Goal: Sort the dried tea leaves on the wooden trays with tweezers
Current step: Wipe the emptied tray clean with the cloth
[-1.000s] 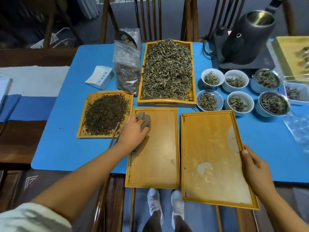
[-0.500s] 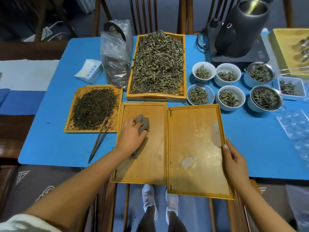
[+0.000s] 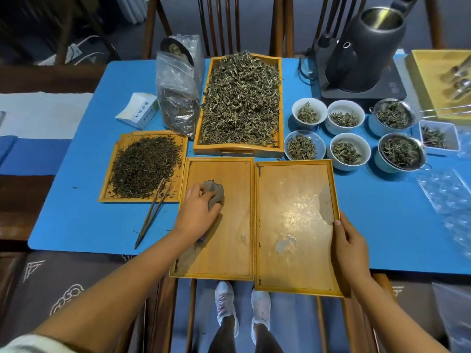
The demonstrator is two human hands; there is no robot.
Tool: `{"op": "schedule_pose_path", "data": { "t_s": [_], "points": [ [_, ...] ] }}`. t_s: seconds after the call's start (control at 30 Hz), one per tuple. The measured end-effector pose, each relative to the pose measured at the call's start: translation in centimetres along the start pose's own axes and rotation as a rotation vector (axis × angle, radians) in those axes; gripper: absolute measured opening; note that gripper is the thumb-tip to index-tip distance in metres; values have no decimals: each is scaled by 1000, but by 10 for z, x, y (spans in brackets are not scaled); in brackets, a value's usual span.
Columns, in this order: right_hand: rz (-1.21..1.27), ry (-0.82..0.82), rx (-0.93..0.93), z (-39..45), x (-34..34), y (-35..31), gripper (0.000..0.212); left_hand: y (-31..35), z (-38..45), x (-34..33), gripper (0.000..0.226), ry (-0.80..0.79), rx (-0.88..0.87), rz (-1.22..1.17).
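The left hand (image 3: 197, 212) is gripping a grey cloth (image 3: 214, 193) beside the tweezers (image 3: 153, 212); the right hand (image 3: 350, 247) is clasping the bare tray (image 3: 293, 289); the box's (image 3: 139, 110) print is unreadable.

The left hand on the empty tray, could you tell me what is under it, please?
A crumpled grey cloth shows under the left hand, pressed onto the empty tray. The palm hides the cloth's remainder.

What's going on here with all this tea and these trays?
A person is getting ready to sort tea. Their left hand presses a grey cloth onto an empty wooden tray, apparently wiping it, while the right hand grips the edge of a second empty tray. The tweezers lie untouched beside a tray of dark tea.
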State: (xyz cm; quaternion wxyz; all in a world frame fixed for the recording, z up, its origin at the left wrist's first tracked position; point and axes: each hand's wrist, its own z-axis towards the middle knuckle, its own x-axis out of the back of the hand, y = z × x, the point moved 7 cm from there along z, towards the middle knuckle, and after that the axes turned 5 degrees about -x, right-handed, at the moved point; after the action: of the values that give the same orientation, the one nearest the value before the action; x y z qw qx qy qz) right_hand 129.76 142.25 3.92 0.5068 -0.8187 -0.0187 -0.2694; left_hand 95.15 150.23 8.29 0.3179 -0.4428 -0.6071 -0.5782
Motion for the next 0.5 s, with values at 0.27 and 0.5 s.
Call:
{"op": "schedule_pose_path", "data": {
  "t_s": [0.27, 0.5],
  "points": [
    [-22, 11, 31, -8, -2, 4, 37, 3, 3, -5, 40, -27, -7, 15],
    [-61, 33, 10, -6, -4, 7, 38, 6, 7, -7, 40, -40, -23, 27]
  ]
}}
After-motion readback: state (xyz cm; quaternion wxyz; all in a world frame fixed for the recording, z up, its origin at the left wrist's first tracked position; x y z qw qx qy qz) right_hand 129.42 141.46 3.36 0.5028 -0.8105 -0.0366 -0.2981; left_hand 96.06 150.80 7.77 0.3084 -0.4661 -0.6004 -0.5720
